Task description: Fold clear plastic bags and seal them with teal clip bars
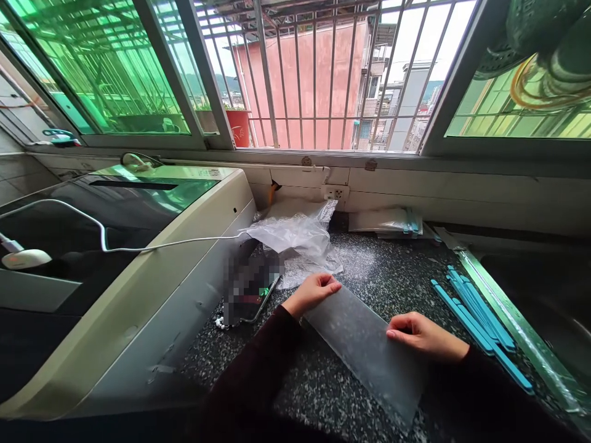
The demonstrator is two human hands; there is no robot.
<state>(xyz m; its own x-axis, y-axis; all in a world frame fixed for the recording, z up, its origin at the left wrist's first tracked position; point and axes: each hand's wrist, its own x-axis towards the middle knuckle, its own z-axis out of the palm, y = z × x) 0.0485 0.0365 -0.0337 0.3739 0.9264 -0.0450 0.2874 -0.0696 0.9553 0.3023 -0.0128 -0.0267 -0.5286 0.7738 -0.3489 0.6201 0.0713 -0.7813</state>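
Observation:
A clear frosted plastic sheet [364, 351] lies flat on the dark speckled countertop [392, 271]. My left hand [314, 292] rests with curled fingers on the sheet's far left corner. My right hand [422, 335] presses fingertips down on the sheet's right edge. Both sleeves are dark. A phone [249, 286] leans beside my left hand, with a white cable running from it.
Several blue plastic strips [480, 323] lie to the right, next to a sink rim [512, 320]. A crumpled clear bag [295, 237] sits behind the sheet. A washing machine [138, 258] fills the left. Packets [392, 221] lie by the wall under the barred window.

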